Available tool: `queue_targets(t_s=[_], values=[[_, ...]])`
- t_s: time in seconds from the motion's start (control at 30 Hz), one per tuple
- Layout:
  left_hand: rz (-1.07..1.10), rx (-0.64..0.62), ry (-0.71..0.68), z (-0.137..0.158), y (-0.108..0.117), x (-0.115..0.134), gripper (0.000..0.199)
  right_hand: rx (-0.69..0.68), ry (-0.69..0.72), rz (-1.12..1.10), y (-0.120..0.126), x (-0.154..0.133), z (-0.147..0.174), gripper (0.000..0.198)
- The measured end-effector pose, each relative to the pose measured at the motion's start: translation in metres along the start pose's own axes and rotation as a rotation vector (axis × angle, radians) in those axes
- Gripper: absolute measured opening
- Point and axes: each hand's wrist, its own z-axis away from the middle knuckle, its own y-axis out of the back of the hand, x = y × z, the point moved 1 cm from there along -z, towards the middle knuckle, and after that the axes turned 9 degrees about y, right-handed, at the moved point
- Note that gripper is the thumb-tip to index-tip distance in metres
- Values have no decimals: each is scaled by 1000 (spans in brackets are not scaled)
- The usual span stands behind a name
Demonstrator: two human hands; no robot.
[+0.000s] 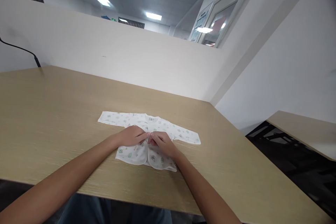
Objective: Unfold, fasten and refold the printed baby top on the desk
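A small white baby shirt (133, 151) with a pale animal print lies spread on the table, front side up, its two long sleeves stretched out to the sides. The neckline points away from me and the rounded hem faces me. Over the middle of the chest, my left hand (132, 135) rests on the cloth, its thumb and fingertips pinching the front opening. Right beside it, my right hand (161, 141) is closed with curled fingers on the other front edge. The fingertips of both hands almost meet, and whatever small fastening lies between them is hidden.
The wooden table (65, 101) reaches to a white partition (126, 56) at the back. A black cable (19, 47) hangs at the far left. To the right stand a white wall (283, 59) and another tabletop (307, 131), with a dark gap before it.
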Motion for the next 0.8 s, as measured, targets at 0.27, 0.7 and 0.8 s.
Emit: queue_targets(t_s=[0.27,0.7,0.8], values=[[7,-5,15,1,2,1,67,-4,-18,-34,0,-2,0,49],[28,-21,17,1,2,1,67,-14,-36,-76,1,-1,0,44],[32,-15,26,2,3,2,67,-19,-30,-82,1,-1,0,43]])
